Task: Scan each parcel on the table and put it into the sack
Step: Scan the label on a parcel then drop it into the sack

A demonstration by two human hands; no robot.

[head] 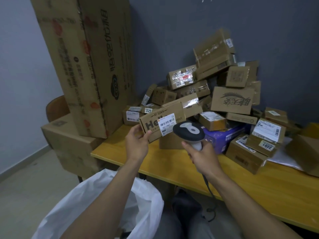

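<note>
A flat cardboard parcel with the printed letters "Hel" and a white barcode label is held up above the near left part of the yellow table by the left hand, whose thumb and fingers are curled round the parcel's lower left corner. A handheld scanner with a dark head and a pale handle is gripped in the right hand, the fingers being wrapped round the handle; its head is raised just beside the label, at the parcel's right end. A dark coiled cable is seen running down from the scanner past the table edge. Behind both hands, a heap of cardboard boxes is piled on the table against the dark wall, and a purple packet is lying among them just to the right of the scanner. A white sack with its mouth open is placed on the floor below the left forearm, near the table's front edge. A tall cardboard box is propped upright on a lower carton at the left end of the table.
</note>
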